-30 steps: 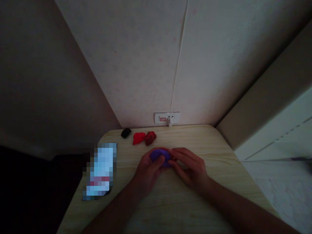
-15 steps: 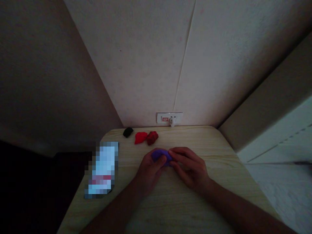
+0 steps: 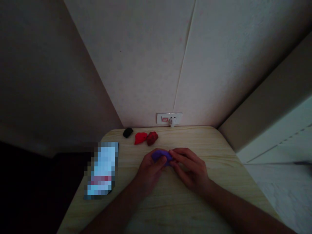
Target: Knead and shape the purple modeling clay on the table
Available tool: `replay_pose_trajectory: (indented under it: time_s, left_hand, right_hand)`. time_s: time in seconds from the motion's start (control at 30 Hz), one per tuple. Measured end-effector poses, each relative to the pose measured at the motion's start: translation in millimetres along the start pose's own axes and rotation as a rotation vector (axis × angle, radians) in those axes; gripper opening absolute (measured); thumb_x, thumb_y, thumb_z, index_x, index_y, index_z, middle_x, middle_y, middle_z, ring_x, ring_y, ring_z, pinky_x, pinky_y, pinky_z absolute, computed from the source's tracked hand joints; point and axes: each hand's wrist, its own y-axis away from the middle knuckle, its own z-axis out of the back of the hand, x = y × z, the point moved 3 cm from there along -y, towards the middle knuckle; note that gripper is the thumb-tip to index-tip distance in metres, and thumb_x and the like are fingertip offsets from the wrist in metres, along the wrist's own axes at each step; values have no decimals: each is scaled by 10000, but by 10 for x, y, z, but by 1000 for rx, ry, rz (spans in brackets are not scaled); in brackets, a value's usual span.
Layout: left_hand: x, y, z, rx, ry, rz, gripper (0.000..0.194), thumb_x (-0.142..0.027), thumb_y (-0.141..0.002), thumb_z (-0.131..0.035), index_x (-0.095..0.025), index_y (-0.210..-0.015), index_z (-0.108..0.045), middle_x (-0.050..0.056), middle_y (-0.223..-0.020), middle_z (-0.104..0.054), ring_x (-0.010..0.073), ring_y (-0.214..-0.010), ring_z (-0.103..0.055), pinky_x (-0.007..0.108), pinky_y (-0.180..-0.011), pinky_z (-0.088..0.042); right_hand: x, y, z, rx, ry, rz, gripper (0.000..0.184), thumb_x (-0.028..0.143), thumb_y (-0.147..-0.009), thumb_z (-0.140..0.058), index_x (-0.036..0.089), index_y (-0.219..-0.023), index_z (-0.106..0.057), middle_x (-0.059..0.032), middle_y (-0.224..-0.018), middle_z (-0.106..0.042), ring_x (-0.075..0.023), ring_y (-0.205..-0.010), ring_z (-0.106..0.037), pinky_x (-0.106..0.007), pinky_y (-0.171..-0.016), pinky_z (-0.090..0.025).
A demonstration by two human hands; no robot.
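A flattened purple piece that looks like modelling clay (image 3: 159,155) is held between my two hands, above the middle of the table. My left hand (image 3: 150,169) grips its left side, thumb lying across the top and fingers beneath. At its right edge, my right hand (image 3: 191,167) pinches it with thumb and fingertips. Beyond the hands lie a bright red lump (image 3: 140,138), a dark red lump (image 3: 152,138) touching or close to it, and a black lump (image 3: 128,132) farther left.
On the left of the light wooden table (image 3: 219,201) lies a pixelated bright-screened device (image 3: 103,169). A wall socket (image 3: 159,118) with a small plug in it sits just above the table's back edge. A pale cabinet (image 3: 273,130) stands to the right.
Almost nothing differs. The right fingertips have shifted slightly at the purple clay's edge; the left hand keeps its hold.
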Motion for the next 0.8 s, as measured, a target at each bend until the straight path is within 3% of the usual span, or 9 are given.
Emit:
replay_pose_trajectory:
  time_s: [0.63, 0.8]
  left_hand:
    - [-14, 24, 6, 2, -17, 30, 228, -195, -713, -878, -185, -913, -769, 16, -885, -768, 125, -842, -695, 239, -831, -522]
    - [-16, 26, -10, -15, -10, 42, 242, -215, -699, -890, -171, -897, -759, 24, -888, -758, 139, -875, -691, 250, -850, -515]
  right_hand:
    - [17, -18, -1, 8, -84, -74, 463, 40, -889, -639, 244, -1304, -661, -104, -1096, -659, -198, -976, -661, -307, -785, -611]
    - [13, 1, 8, 23, -55, -28, 504, 31, -896, -615, 271, -1340, -629, -110, -1142, -648, -206, -997, -665, -343, -813, -618]
